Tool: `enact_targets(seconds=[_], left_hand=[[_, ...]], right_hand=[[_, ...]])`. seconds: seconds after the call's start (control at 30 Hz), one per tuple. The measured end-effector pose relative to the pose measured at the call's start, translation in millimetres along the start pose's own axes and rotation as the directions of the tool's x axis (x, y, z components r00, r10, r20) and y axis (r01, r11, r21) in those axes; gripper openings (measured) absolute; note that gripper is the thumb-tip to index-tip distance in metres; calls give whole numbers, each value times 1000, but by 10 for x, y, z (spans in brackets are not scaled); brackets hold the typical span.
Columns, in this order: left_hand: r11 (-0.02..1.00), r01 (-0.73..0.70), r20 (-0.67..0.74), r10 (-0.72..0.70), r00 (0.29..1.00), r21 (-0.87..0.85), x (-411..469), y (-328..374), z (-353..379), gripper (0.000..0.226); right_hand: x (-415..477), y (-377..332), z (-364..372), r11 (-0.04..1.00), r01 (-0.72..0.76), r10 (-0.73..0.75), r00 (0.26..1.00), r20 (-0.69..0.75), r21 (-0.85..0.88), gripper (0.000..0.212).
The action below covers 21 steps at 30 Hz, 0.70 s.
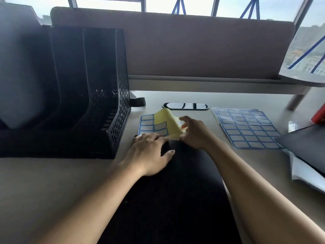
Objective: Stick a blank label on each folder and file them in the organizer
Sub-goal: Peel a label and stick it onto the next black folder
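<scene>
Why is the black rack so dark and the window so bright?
Head view: daylight pours in from the windows at the back, so the organizer and black folder are backlit and lose detail; the wide lens bends the edges; the right hand looks slightly blurred.

The folder (168,199) runs off the bottom edge, its far left corner under the left hand (149,154). The right hand (193,132) blurs against the curled label sheet (168,122); what it pinches is unclear. The organizer (119,103) is cut at the left edge, its slots too dark to read.
</scene>
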<state>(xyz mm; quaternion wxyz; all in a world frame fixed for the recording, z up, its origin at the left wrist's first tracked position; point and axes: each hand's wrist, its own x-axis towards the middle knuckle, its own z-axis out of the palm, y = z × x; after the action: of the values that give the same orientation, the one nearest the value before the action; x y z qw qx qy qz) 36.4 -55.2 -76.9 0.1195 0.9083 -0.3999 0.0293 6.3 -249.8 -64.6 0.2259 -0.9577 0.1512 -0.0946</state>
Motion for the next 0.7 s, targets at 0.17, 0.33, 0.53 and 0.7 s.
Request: enact_targets(seconds=[0.17,0.33,0.53,0.7], left_hand=[[995,-1,-99,-9,995,-100,-9,-5,-9,55],[918,-73,-405,-100,909,-390,39,-57,-463,54],[694,-90,-269,-153,951,-715,-98,86,-927,51],[727,-135,-215,-18,976,-674,-237,259,-1106,70]], right_hand=[[18,70,14,996,77,-86,933,-350,-39,33],[-32,61,-242,964,264,-202,767,-609,12,21],[-431,-110,-712,808,461,-262,838,-479,366,44],[-848,-274,-1041,442,491,-329,867,-374,750,16]])
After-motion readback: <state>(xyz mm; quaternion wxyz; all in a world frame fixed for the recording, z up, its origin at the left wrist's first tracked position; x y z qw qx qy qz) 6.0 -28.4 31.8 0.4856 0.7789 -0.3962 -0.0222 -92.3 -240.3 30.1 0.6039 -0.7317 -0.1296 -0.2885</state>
